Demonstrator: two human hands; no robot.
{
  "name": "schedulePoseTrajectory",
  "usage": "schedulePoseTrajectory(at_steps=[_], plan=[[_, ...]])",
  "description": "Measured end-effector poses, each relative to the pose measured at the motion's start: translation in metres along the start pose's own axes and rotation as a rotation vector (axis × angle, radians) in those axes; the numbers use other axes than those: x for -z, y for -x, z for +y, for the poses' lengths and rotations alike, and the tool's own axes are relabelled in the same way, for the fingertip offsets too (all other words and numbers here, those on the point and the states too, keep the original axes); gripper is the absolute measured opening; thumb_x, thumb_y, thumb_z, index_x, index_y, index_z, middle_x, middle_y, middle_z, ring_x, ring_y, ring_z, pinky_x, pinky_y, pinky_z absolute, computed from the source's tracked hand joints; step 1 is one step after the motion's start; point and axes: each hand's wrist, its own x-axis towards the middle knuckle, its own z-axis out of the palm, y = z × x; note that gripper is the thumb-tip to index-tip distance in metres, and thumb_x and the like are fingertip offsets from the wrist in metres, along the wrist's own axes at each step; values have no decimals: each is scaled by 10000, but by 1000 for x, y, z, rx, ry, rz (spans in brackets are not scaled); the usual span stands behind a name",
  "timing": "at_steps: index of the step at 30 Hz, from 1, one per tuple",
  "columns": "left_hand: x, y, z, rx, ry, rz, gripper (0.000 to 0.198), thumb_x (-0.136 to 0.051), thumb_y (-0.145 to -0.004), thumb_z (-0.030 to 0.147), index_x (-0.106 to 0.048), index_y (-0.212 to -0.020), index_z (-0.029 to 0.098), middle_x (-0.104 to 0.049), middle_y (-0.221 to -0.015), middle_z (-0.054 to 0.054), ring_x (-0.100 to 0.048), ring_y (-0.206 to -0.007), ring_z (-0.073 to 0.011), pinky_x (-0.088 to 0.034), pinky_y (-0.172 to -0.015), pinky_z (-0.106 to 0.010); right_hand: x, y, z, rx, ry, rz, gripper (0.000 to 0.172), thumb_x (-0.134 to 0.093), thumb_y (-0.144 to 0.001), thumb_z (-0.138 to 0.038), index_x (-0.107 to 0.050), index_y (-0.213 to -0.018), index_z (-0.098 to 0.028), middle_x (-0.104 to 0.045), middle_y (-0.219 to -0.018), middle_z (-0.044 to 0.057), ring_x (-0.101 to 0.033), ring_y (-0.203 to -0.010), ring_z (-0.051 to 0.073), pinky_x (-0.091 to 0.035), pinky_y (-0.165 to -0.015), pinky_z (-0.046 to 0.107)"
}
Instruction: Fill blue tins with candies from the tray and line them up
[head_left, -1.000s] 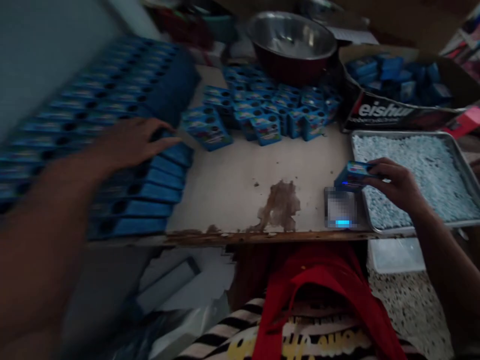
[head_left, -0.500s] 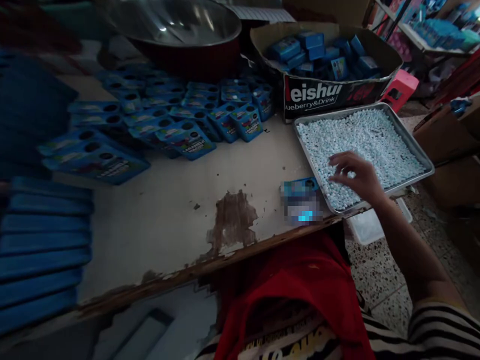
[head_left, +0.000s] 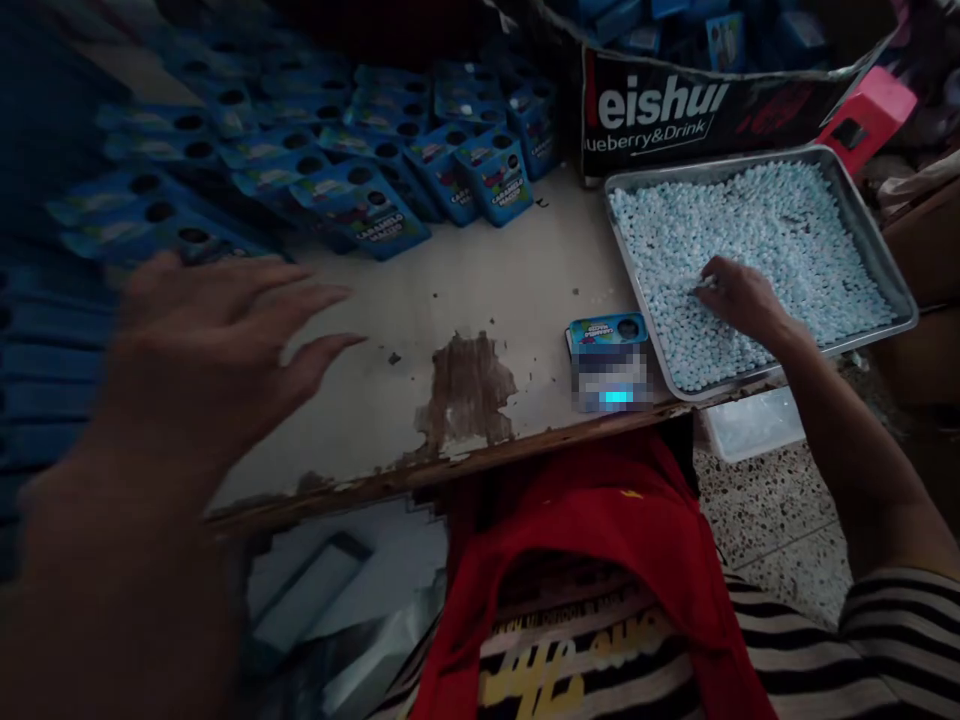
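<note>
My left hand [head_left: 214,345] hovers over the left part of the worn white table [head_left: 465,290], fingers spread, holding nothing. It is close to a heap of flat blue boxes [head_left: 172,215]. My right hand [head_left: 739,300] rests in the metal tray [head_left: 874,235] of small pale blue pellets [head_left: 757,230], fingers curled down into the pellets; what they pinch is hidden. A single small blue box [head_left: 598,331] stands on a small scale [head_left: 611,380] just left of the tray.
More blue boxes [head_left: 450,150] stand in rows at the back of the table. A cardboard carton [head_left: 697,110] with several blue boxes sits behind the tray. A brown patch [head_left: 469,390] marks the table near its chipped front edge. A red cloth [head_left: 600,540] lies on my lap.
My left hand has come back into view over the table's left side. My right hand let go of the small box on the scale and moved deeper into the pellet tray.
</note>
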Motion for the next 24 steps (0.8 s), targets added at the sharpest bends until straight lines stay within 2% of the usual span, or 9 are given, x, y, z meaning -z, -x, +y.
schedulePoseTrajectory(at_steps=[2,4,7,9,12,16,20,22,24], plan=[[-23,-6,-5,-119,-108,-44,379,-773,-1040,484,-784,-1418,468,-719,-1637,113,-617,-1604,-363,-300,-1460,-678,8,-4,6,-61,-231,105,173,-724,-947,-316,-774,-1086,-224,-676,-817,49,-603,-756,251,-477,-748,389],[-41,-7,-7,-190,-146,-48,411,-765,-1044,495,-771,-1449,429,-759,-1579,51,-692,-1501,-354,-444,-1383,-652,15,-3,10,-152,-524,140,132,-787,-875,-343,-714,-943,-257,-582,-738,0,-506,-664,194,-408,-653,346],[-63,-4,-1,-193,-95,-22,405,-758,-1041,519,-784,-1423,385,-813,-1466,-9,-746,-1374,-361,-562,-1279,-621,21,2,13,-321,-999,42,354,-893,-758,-393,-565,-804,-271,-512,-724,-31,-383,-587,125,-281,-545,281],[-76,-1,11,-179,-18,-36,410,-764,-1039,516,-785,-1424,376,-832,-1416,-18,-761,-1339,-358,-602,-1239,-598,22,5,12,-397,-1165,-32,460,-929,-736,-433,-502,-781,-271,-469,-709,-51,-298,-551,96,-214,-504,259],[-93,3,36,-135,153,-63,454,-821,-1013,501,-782,-1441,356,-837,-1404,-20,-783,-1321,-353,-642,-1210,-560,20,7,7,-471,-1211,-89,432,-920,-815,-485,-545,-810,-268,-441,-678,-68,-251,-530,92,-194,-469,246],[-111,6,70,-51,388,-8,523,-897,-980,490,-759,-1449,305,-856,-1350,-64,-827,-1274,-342,-676,-1176,-538,12,12,-6,-488,-1254,-65,374,-868,-911,-542,-615,-843,-276,-595,-748,-22,-390,-560,117,-293,-467,247],[-134,8,99,53,490,11,625,-987,-912,437,-703,-1447,283,-844,-1367,-97,-826,-1282,-323,-674,-1172,-516,7,19,-17,-350,-1189,-35,397,-989,-798,-519,-697,-910,-274,-686,-821,-4,-521,-622,129,-424,-536,255],[-150,6,112,94,516,-2,690,-1029,-864,415,-677,-1441,277,-815,-1432,-112,-802,-1331,-325,-668,-1173,-502,9,23,-22,-246,-1001,-10,343,-970,-831,-507,-739,-925,-271,-704,-809,4,-586,-657,156,-496,-603,287],[-166,3,124,102,544,-27,700,-1047,-833,378,-678,-1416,264,-808,-1431,-108,-788,-1344,-322,-662,-1168,-479,11,25,-26,-111,-744,5,251,-927,-870,-475,-793,-930,-272,-768,-867,39,-703,-788,237,-583,-726,369]])
